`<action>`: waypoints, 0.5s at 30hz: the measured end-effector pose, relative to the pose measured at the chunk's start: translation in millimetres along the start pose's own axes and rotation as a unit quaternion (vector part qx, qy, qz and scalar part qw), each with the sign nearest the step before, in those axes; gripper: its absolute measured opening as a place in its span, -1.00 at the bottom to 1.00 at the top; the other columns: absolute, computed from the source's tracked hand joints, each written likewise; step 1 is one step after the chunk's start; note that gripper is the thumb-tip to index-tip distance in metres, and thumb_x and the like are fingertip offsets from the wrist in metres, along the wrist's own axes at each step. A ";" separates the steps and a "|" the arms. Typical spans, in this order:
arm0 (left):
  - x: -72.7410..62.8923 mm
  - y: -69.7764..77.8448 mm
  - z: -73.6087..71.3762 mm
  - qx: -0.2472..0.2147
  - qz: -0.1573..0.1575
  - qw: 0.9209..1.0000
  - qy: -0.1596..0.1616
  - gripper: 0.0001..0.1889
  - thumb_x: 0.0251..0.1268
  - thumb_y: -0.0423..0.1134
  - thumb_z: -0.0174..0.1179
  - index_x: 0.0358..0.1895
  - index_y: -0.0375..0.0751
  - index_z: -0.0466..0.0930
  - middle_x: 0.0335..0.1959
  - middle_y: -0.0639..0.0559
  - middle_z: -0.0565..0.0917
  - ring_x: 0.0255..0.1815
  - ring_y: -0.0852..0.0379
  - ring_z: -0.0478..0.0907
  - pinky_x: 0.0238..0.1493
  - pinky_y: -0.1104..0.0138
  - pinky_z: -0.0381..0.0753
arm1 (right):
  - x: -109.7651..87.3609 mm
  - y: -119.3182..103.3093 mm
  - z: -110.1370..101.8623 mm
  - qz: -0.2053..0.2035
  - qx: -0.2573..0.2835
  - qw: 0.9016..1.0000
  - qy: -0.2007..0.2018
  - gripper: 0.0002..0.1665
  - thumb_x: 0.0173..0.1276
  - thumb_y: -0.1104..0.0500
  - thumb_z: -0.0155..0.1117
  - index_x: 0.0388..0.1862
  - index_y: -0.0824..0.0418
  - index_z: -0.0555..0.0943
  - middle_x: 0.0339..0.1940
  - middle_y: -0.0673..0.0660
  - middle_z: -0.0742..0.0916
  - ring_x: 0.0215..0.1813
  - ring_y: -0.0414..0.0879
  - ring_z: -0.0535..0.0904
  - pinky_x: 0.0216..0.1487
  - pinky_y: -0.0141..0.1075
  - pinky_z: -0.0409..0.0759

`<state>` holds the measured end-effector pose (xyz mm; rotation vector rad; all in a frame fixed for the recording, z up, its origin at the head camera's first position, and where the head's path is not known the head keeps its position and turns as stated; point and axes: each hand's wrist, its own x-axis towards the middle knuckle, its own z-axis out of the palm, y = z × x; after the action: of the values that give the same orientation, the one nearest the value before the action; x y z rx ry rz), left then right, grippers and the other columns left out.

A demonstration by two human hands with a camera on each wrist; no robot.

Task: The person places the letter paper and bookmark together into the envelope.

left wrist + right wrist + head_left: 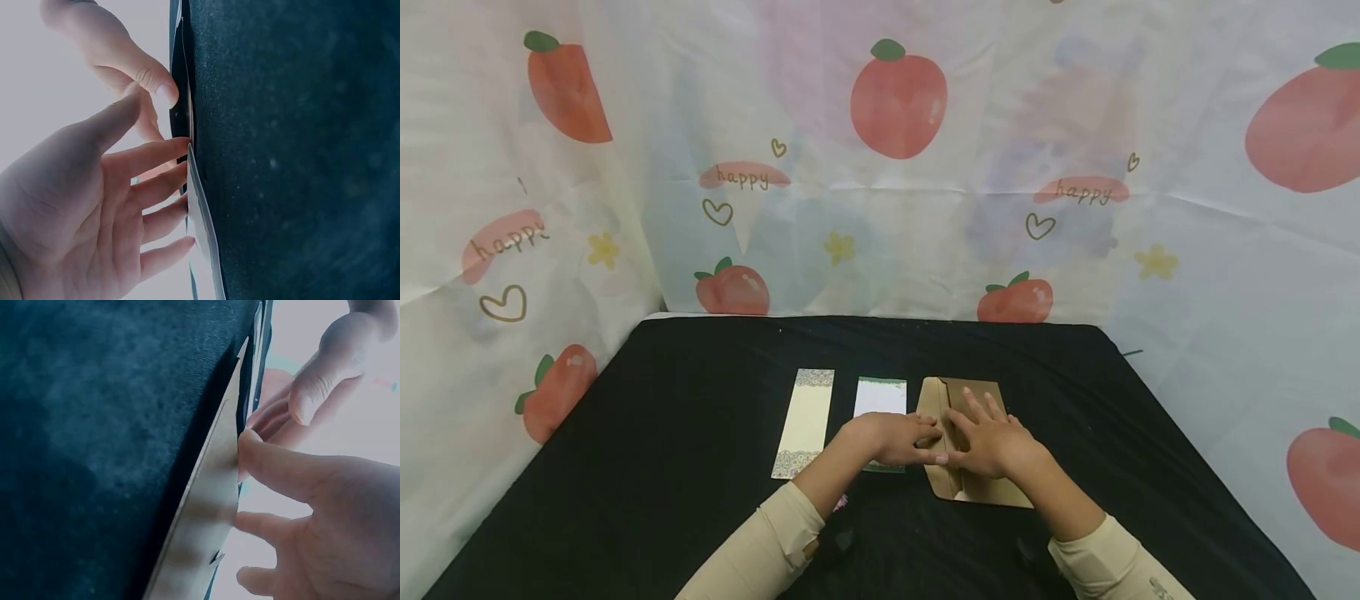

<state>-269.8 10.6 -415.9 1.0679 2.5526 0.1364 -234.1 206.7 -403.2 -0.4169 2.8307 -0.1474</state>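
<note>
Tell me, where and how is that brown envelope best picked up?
Probably pinch the brown envelope by its near edge, from the person's side: it is thin and roughly flat, and that edge shows. The flap along the left could fold, and the left hand is over it, the right hand over the middle.

A brown envelope (981,487) lies on the black cloth (662,467), its flap along the left side.

Black-covered table (685,433): cream card (805,421) with patterned ends, white green-edged card (881,397), brown envelope (954,397) in row
</note>
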 end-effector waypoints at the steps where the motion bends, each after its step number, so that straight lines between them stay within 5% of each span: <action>1: -0.5 -0.1 -0.2 -0.002 0.001 1.000 -0.001 -0.29 0.56 0.36 -0.11 0.59 0.10 0.32 0.62 0.10 0.21 0.59 0.15 0.15 0.50 0.11 0.30 | 0.1 -0.5 0.4 0.004 0.007 1.000 -0.002 0.01 0.40 -0.42 0.24 0.62 0.13 0.31 0.68 0.38 0.05 0.63 0.45 -0.13 0.41 0.48 0.09; 8: -2.9 0.3 -0.2 0.016 0.015 1.000 0.001 -0.33 0.48 -0.03 0.30 0.59 0.04 0.33 0.61 0.12 0.24 0.61 0.17 0.11 0.51 0.24 0.25 | 2.6 0.6 3.6 0.024 0.021 0.999 -0.029 -0.02 0.43 -0.35 0.27 0.65 0.10 0.27 0.67 0.43 0.00 0.59 0.55 -0.13 0.26 0.61 0.17; 15: -2.6 -1.7 0.9 0.009 0.017 1.000 0.002 -0.33 0.47 -0.06 0.32 0.58 0.04 0.34 0.61 0.13 0.24 0.61 0.18 0.11 0.51 0.27 0.25 | 13.1 10.2 12.3 0.027 0.017 0.999 -0.035 0.11 0.33 -0.49 0.27 0.64 0.09 0.23 0.59 0.59 0.08 0.42 0.77 0.07 0.14 0.56 0.38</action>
<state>-268.9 7.5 -416.3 1.1187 2.5457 0.1241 -245.3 211.8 -419.8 -0.3310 2.7637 -0.1664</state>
